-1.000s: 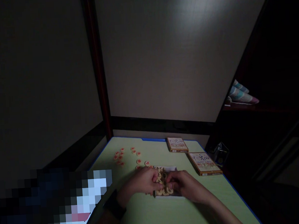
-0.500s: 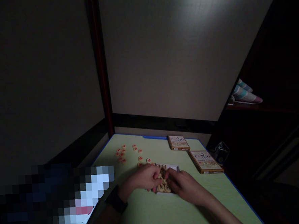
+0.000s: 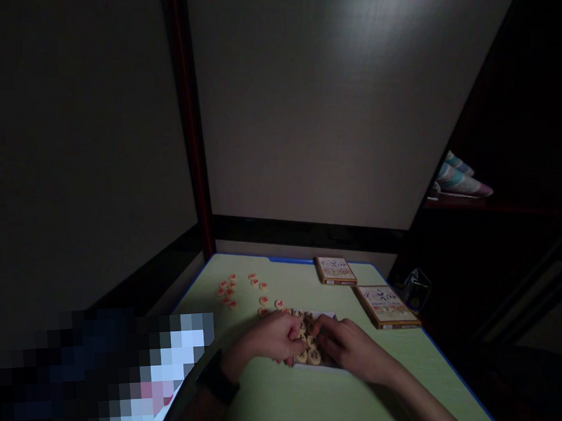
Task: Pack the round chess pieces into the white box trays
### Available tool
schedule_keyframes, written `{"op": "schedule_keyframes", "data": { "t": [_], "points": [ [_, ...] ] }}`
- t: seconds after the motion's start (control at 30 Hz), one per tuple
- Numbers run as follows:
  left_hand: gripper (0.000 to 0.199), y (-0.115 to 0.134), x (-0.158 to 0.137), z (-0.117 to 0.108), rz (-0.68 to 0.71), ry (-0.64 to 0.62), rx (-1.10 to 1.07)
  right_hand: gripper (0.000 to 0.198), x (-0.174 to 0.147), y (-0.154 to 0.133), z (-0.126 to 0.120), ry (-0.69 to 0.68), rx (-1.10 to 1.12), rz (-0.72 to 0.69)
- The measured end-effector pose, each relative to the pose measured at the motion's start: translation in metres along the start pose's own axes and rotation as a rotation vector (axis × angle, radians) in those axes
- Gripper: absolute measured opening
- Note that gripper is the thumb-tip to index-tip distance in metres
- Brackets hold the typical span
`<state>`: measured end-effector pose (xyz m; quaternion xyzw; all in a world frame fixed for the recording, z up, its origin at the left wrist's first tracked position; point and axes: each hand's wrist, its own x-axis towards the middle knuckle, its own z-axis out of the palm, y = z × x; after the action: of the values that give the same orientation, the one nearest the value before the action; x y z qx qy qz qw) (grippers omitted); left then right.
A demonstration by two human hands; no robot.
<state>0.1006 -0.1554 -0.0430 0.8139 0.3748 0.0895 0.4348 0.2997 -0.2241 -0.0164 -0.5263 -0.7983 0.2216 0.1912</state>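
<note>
An open shallow box (image 3: pixel 334 317) holds rows of round wooden Chinese chess pieces (image 3: pixel 313 356) with dark characters. At its left side my left hand (image 3: pixel 278 334) is closed, fingers curled around the edge and thumb over the pieces. A dark band circles that wrist. My right hand (image 3: pixel 353 349) reaches in over the right side, fingers bent and tips together at a piece in the box; the piece is mostly hidden beneath them. Loose Chinese chess pieces with red characters (image 3: pixel 231 290) lie scattered on the table, some close beside my left hand.
Two closed printed boxes, a smaller one (image 3: pixel 336 270) and a larger one (image 3: pixel 386 305), lie along the right and back of the green table (image 3: pixel 293 406). Walls border its far side. A dark shiny object (image 3: pixel 417 289) stands past the right edge. A blurred-out patch covers the lower left.
My right hand's fingers have shifted slightly over the box, baring a bit more of its pieces. My left hand keeps its place; the loose red pieces lie unchanged.
</note>
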Motion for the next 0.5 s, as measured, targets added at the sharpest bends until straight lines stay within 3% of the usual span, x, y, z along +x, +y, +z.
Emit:
{"op": "schedule_keyframes", "data": {
  "t": [0.17, 0.27, 0.37, 0.43, 0.5],
  "points": [
    [0.011, 0.007, -0.007, -0.012, -0.029, -0.038, 0.105, 0.019, 0.002, 0.0, 0.0, 0.036, -0.011, 0.051],
    [0.016, 0.021, -0.016, -0.016, 0.095, -0.072, 0.107, 0.019, 0.004, -0.001, 0.003, 0.04, 0.003, 0.045],
    [0.019, 0.039, -0.023, 0.002, 0.283, -0.295, 0.0, 0.016, 0.004, -0.001, 0.006, 0.053, 0.009, 0.038],
    [0.023, 0.05, -0.025, 0.026, 0.419, -0.409, 0.055, 0.015, 0.003, 0.001, 0.008, 0.056, 0.003, 0.043],
    [0.021, 0.059, -0.026, 0.05, 0.459, -0.41, 0.051, 0.015, 0.004, 0.002, 0.007, 0.049, 0.02, 0.047]
  ]
}}
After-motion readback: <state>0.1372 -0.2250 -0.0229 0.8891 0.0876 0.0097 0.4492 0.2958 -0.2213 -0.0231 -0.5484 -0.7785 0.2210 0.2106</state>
